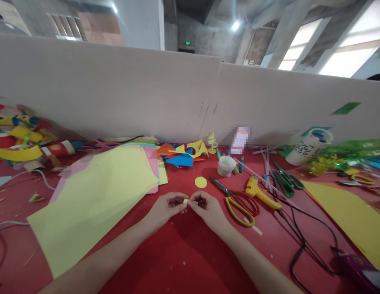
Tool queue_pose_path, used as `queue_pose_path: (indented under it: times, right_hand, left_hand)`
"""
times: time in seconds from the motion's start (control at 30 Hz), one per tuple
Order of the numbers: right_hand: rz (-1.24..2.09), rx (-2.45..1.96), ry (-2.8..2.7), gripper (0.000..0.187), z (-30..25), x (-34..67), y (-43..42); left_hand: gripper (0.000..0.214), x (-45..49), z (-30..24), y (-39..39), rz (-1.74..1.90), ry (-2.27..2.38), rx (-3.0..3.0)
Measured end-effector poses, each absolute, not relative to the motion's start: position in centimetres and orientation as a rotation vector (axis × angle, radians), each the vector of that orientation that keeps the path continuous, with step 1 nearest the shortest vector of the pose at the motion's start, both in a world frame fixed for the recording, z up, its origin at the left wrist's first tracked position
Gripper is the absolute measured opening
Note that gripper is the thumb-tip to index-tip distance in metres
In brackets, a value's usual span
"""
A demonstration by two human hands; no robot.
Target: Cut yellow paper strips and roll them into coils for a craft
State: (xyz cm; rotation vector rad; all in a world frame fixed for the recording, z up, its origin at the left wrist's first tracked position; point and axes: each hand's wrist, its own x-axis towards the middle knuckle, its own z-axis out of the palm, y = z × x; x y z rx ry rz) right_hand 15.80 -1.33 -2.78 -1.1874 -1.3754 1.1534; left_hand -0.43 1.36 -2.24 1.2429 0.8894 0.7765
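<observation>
Between my fingertips is a small pale-yellow paper piece (186,201), mostly covered by my fingers. My left hand (170,205) pinches it from the left, and my right hand (206,207) pinches it from the right, the two hands almost touching above the red table (177,261). Just beyond them lies a yellow paper disc (200,182). To the right of my right hand rest scissors (235,198) with one yellow and one red handle loop, blades pointing away to the left. A yellow glue gun (262,192) lies beside them.
Left, large pale-yellow sheets (98,200) overlie pink ones. Behind are coloured scraps (182,155), a white cup (226,166) and a small yellow paper stand (212,143). Green-handled scissors (286,181), black cables (303,241), orange-yellow sheets (349,216) and a white bucket (306,149) occupy the right.
</observation>
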Motion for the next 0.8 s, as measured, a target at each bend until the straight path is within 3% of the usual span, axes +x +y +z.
queue_pose_path:
  times: [0.2, 0.47, 0.8]
  right_hand:
    - [1.212, -1.091, -1.235, 0.014, -2.9, 15.9, -1.1]
    - [1.541, -0.949, -1.023, 0.018, -2.9, 16.3, -1.1]
    - [1.178, -1.057, -1.61, 0.017, -2.6, 16.5, -1.5]
  left_hand:
    - [0.023, -0.5, -1.5, 1.2, 0.672, 0.957, 1.302]
    - [0.024, -0.8, -1.7, 1.3, 0.565, 0.987, 1.414]
    - [0.015, -1.1, -0.8, 1.4, 0.448, 0.979, 1.587]
